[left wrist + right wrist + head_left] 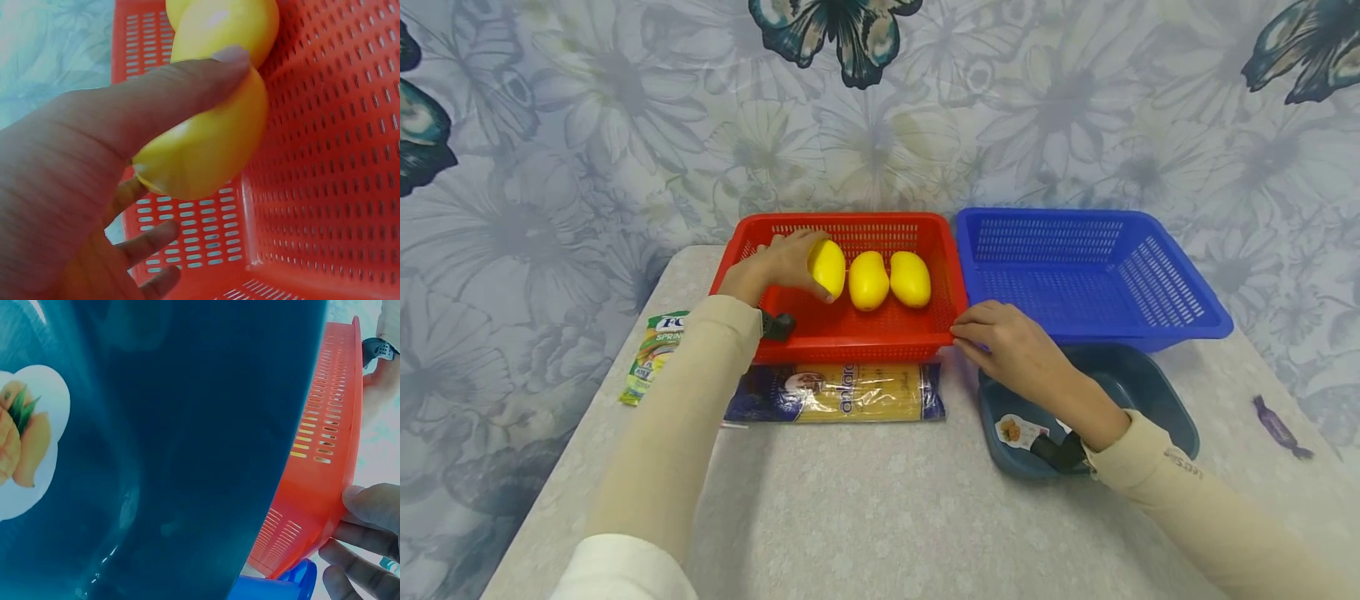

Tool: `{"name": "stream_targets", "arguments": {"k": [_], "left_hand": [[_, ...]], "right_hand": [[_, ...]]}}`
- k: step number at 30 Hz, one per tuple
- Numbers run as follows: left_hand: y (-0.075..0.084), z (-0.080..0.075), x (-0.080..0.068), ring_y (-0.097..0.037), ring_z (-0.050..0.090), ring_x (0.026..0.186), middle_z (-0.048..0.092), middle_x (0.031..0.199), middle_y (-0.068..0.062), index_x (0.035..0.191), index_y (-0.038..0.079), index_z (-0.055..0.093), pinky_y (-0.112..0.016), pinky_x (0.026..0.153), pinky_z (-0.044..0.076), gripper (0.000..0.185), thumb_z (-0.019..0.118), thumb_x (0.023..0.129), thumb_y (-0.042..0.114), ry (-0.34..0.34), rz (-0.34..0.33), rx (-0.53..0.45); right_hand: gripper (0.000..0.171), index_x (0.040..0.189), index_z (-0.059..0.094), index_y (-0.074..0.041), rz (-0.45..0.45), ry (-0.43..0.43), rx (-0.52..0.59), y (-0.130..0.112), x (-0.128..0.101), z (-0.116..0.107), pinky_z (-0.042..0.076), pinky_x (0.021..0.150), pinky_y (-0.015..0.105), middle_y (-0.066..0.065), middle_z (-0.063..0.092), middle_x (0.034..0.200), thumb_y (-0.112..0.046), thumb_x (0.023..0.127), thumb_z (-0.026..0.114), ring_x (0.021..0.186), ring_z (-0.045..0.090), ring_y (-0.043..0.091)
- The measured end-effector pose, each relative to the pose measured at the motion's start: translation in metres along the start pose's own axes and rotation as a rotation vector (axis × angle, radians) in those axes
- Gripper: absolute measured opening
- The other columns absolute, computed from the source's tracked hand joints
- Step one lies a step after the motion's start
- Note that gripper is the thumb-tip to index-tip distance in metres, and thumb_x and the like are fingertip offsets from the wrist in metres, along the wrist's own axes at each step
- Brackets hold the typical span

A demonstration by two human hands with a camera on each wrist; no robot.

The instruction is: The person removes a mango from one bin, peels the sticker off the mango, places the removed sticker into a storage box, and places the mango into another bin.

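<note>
A grey table (887,500) is seen carrying a red basket (850,333) and, just beside it on the right, a blue basket (1090,275). In front of the blue basket a dark blue tray (1157,400) is set, with a small label in it. A packet of spaghetti (838,393) is partly tucked under the red basket's front edge, and a green packet (651,354) lies to its left. Three yellow mangoes are lined up inside the red basket; the leftmost mango (829,267) is gripped by the left hand (775,267), thumb and fingers curled round it. The basket's front right corner is touched by the right hand (1011,346), its fingers laid nearly straight against the rim.
</note>
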State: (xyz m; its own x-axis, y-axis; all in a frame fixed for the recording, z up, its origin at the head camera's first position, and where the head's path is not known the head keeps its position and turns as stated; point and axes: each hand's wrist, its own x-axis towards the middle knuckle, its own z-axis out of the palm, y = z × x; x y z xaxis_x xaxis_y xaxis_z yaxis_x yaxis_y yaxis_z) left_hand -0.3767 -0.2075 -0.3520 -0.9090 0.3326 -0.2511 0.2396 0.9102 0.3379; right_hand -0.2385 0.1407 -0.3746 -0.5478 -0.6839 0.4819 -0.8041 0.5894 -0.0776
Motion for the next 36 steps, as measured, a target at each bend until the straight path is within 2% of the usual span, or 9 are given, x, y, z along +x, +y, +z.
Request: {"name": "stream_targets", "arguments": {"k": [4, 9, 14, 16, 18, 22, 25, 32, 36], "left_hand": [[-0.003, 0.002, 0.005, -0.052, 0.018, 0.142, 0.017, 0.163, -0.018, 0.16, 0.013, 0.02, -0.075, 0.108, 0.014, 0.108, 0.084, 0.077, 0.039, -0.044, -0.004, -0.03], [-0.007, 0.011, 0.009, -0.042, 0.028, 0.138, 0.028, 0.158, -0.018, 0.157, 0.009, 0.021, -0.064, 0.113, 0.022, 0.105, 0.085, 0.077, 0.031, -0.079, 0.023, -0.137], [-0.008, 0.021, 0.01, -0.038, 0.033, 0.133, 0.033, 0.152, -0.017, 0.159, 0.015, 0.017, -0.061, 0.113, 0.025, 0.107, 0.085, 0.078, 0.032, -0.174, -0.027, -0.205], [-0.009, 0.022, 0.011, -0.039, 0.031, 0.134, 0.033, 0.152, -0.016, 0.159, 0.017, 0.015, -0.063, 0.112, 0.024, 0.108, 0.084, 0.079, 0.036, -0.184, -0.052, -0.185], [-0.008, 0.022, 0.012, -0.042, 0.026, 0.137, 0.03, 0.155, -0.017, 0.16, 0.017, 0.014, -0.064, 0.113, 0.022, 0.107, 0.083, 0.08, 0.038, -0.173, -0.047, -0.156], [-0.007, 0.018, 0.012, -0.053, 0.012, 0.143, 0.013, 0.163, -0.017, 0.161, 0.014, 0.011, -0.069, 0.112, 0.017, 0.109, 0.08, 0.081, 0.043, -0.148, -0.029, -0.058], [-0.008, 0.016, 0.011, -0.057, 0.007, 0.143, 0.002, 0.164, -0.018, 0.161, 0.014, 0.007, -0.072, 0.11, 0.017, 0.111, 0.079, 0.082, 0.044, -0.146, -0.024, -0.019], [-0.004, 0.011, 0.01, -0.052, 0.009, 0.145, 0.005, 0.164, -0.017, 0.161, 0.015, 0.012, -0.071, 0.11, 0.021, 0.11, 0.08, 0.08, 0.046, -0.108, -0.01, -0.005], [0.0, 0.002, 0.008, -0.051, 0.008, 0.146, 0.007, 0.164, -0.019, 0.161, 0.012, 0.016, -0.07, 0.111, 0.019, 0.104, 0.076, 0.084, 0.049, -0.1, 0.017, 0.019]], "right_hand": [[0.019, 0.101, 0.077, 0.001, -0.002, 0.008, 0.002, 0.0, 0.002, -0.001, 0.053, 0.088, 0.042, 0.01, 0.071, 0.1, -0.007, 0.084, 0.08, 0.097, 0.063, 0.028], [0.019, 0.101, 0.077, 0.001, 0.011, 0.006, 0.016, -0.002, 0.0, 0.002, 0.054, 0.089, 0.041, 0.01, 0.07, 0.101, -0.006, 0.084, 0.081, 0.098, 0.063, 0.028], [0.018, 0.1, 0.077, 0.001, 0.014, -0.001, 0.025, -0.005, -0.004, 0.005, 0.055, 0.087, 0.041, 0.01, 0.071, 0.1, -0.005, 0.084, 0.08, 0.097, 0.064, 0.027], [0.018, 0.1, 0.077, 0.001, 0.011, 0.006, 0.02, -0.005, -0.004, 0.004, 0.055, 0.087, 0.041, 0.01, 0.071, 0.1, -0.005, 0.083, 0.081, 0.097, 0.064, 0.027], [0.018, 0.099, 0.077, 0.001, 0.01, 0.015, 0.015, -0.004, -0.004, 0.003, 0.055, 0.087, 0.041, 0.01, 0.071, 0.1, -0.005, 0.083, 0.081, 0.097, 0.064, 0.028], [0.018, 0.099, 0.077, 0.001, 0.009, 0.018, 0.008, -0.003, -0.001, 0.0, 0.054, 0.088, 0.041, 0.01, 0.071, 0.1, -0.005, 0.083, 0.081, 0.097, 0.064, 0.028], [0.019, 0.101, 0.077, 0.001, 0.004, 0.009, 0.009, -0.003, 0.001, 0.0, 0.054, 0.088, 0.041, 0.01, 0.07, 0.102, -0.006, 0.084, 0.081, 0.098, 0.063, 0.028], [0.019, 0.101, 0.077, 0.001, 0.004, 0.002, 0.005, -0.002, 0.0, 0.0, 0.053, 0.088, 0.041, 0.009, 0.07, 0.101, -0.007, 0.085, 0.08, 0.097, 0.063, 0.027], [0.019, 0.102, 0.077, 0.001, 0.007, -0.004, 0.007, 0.0, -0.001, 0.0, 0.054, 0.088, 0.041, 0.009, 0.07, 0.102, -0.007, 0.085, 0.08, 0.098, 0.063, 0.027]]}}
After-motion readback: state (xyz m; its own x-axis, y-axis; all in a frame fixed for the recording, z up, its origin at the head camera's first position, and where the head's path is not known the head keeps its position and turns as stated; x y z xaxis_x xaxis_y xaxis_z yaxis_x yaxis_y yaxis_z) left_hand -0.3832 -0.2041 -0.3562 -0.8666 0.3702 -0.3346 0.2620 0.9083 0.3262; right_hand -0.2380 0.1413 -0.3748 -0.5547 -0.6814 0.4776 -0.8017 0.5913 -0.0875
